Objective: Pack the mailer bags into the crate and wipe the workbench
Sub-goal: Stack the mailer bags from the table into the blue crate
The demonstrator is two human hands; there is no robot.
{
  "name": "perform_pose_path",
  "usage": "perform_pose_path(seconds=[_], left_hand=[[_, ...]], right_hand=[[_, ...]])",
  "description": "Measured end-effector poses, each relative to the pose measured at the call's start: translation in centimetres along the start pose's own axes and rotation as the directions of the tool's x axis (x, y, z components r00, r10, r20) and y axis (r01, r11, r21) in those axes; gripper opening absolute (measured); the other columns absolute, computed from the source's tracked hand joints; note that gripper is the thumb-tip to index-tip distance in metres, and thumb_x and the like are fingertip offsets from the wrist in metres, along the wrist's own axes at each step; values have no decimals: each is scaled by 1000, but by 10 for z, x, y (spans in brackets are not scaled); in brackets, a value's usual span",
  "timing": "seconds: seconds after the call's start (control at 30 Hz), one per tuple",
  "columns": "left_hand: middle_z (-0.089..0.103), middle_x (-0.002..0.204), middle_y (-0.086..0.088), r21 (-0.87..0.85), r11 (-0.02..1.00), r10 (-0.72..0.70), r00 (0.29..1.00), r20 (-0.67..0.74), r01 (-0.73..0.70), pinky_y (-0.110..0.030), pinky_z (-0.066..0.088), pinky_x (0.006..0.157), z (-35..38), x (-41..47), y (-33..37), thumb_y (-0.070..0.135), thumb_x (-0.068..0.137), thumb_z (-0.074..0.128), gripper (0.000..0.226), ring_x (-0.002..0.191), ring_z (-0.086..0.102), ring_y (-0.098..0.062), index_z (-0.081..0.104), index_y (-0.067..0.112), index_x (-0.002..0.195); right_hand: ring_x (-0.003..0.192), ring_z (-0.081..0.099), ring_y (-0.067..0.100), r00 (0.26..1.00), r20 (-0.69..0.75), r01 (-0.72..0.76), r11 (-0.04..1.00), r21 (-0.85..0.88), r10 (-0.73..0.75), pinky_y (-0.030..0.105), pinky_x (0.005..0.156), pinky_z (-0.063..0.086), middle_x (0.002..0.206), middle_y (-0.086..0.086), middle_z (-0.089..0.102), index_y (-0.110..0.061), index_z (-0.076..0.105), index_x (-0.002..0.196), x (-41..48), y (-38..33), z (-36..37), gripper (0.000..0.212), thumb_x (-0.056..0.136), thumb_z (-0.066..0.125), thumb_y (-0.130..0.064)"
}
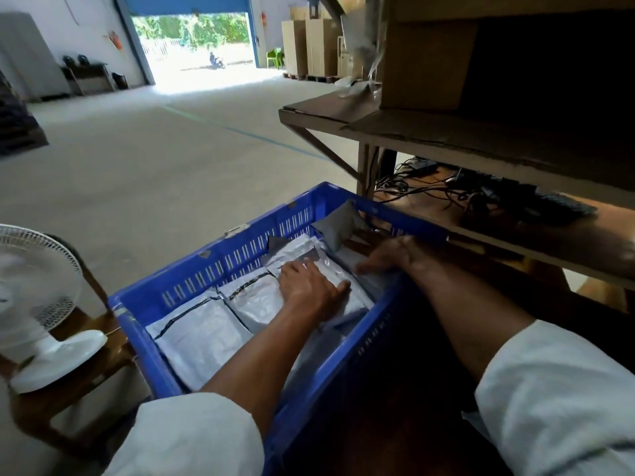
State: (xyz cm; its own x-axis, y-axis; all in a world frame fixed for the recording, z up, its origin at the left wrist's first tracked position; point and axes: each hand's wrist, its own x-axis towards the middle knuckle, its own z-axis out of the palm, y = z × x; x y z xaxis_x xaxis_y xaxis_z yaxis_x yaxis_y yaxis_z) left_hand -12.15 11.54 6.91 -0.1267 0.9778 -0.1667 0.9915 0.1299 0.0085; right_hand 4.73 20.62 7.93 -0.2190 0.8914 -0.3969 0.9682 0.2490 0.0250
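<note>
1. The person is leaning over the blue crate (192, 286), which is sitting at about six o'clock in the view, with both forearms reaching in over its near wall.
2. The left hand (309, 286) is pressing flat on a silver mailer bag (330, 269) at the crate's far end, fingers spread and lying open on the plastic, not pinching anything.
3. The right hand (388, 257) is resting at two o'clock from the left, fingertips laid together on the bag's edge by the crate's right wall (whether they are curling under that edge cannot be told).
4. More mailer bags (202, 334) are lying side by side along the floor of the crate toward eight o'clock, and one grey bag (338, 223) is standing tilted against the far corner at twelve.
5. Judging by this, the packing step is in hand; wiping is not yet begun.
6. The next move is likely calling for flattening the pressed bag, then laying the tilted one down; the workbench (395, 132) at one o'clock is waiting.
</note>
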Motion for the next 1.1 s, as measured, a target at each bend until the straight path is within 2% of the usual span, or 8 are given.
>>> perform_pose_path(seconds=[0.07, 0.17, 0.23, 0.37, 0.63, 0.83, 0.93, 1.1], left_hand=[[31, 153, -33, -64, 997, -51, 999, 7, 51, -46, 31, 113, -2, 0, 7, 81, 88, 36, 106, 139, 34, -44, 24, -2, 153], [21, 155, -37, -84, 996, -35, 999, -8, 34, -51, 33, 111, -13, -5, 5, 80, 89, 36, 103, 139, 34, -49, 25, 2, 154], [26, 156, -29, -35, 998, 43, 994, -103, -47, -55, 35, 107, -27, -14, 0, 77, 92, 34, 91, 137, 36, -47, 31, 9, 153], [49, 145, -17, -26, 947, 298, 906, -302, -320, -55, 32, 107, -52, -51, 12, 64, 96, 41, 67, 133, 43, -39, 42, 18, 146], [53, 140, -9, -176, 682, 645, 697, -313, -710, -54, 31, 109, -23, -139, 99, 44, 95, 54, 50, 131, 44, -35, 45, 20, 138], [52, 144, -8, -377, 614, 744, 668, -17, -693, -45, 42, 107, 61, -164, 163, 44, 98, 52, 53, 131, 50, -31, 44, 20, 145], [47, 149, -10, -515, 567, 736, 676, -34, -643, -35, 39, 109, 80, -170, 181, 38, 97, 61, 62, 136, 47, -27, 40, 12, 149], [57, 136, -3, -519, 527, 745, 660, -99, -673, -20, 40, 94, 89, -165, 183, 20, 99, 59, 37, 124, 56, -20, 55, 19, 136]], right_hand=[[147, 26, 29, 992, -124, 40, 987, 156, -20, 48, 120, 21, 161, 5, 27, -27, 35, 152, 6, 4, 0, 87, 82, 53, -75], [150, 14, 22, 951, -270, 151, 988, -25, -152, 37, 120, 8, 165, -2, 11, -29, 26, 155, -43, 1, -11, 61, 101, 40, -52], [143, 28, 22, 902, -431, 113, 979, 168, -31, 25, 107, 21, 161, 2, 9, -13, 29, 153, -90, -1, -27, 51, 105, 41, -28], [115, 59, 23, 734, -671, 138, 942, 305, 109, 33, 93, 46, 128, 2, 62, -27, 62, 126, -121, 33, -16, 32, 94, 60, -28], [109, 63, 22, 699, -590, -39, 845, 533, 404, 31, 90, 46, 121, 5, 68, -19, 69, 117, -251, 93, 82, 26, 93, 61, -21], [124, 56, 22, 768, -326, -204, 692, 692, 552, 37, 104, 46, 138, 4, 58, -21, 58, 135, -324, 128, 178, 41, 94, 62, -23], [126, 51, 25, 704, -267, -319, 629, 709, 658, 34, 103, 41, 139, 5, 55, -19, 56, 135, -341, 126, 216, 40, 96, 58, -30], [125, 45, 22, 867, -232, -281, 817, 504, 441, 45, 100, 40, 142, -5, 46, -44, 39, 141, -348, 86, 266, 61, 84, 40, -66]])
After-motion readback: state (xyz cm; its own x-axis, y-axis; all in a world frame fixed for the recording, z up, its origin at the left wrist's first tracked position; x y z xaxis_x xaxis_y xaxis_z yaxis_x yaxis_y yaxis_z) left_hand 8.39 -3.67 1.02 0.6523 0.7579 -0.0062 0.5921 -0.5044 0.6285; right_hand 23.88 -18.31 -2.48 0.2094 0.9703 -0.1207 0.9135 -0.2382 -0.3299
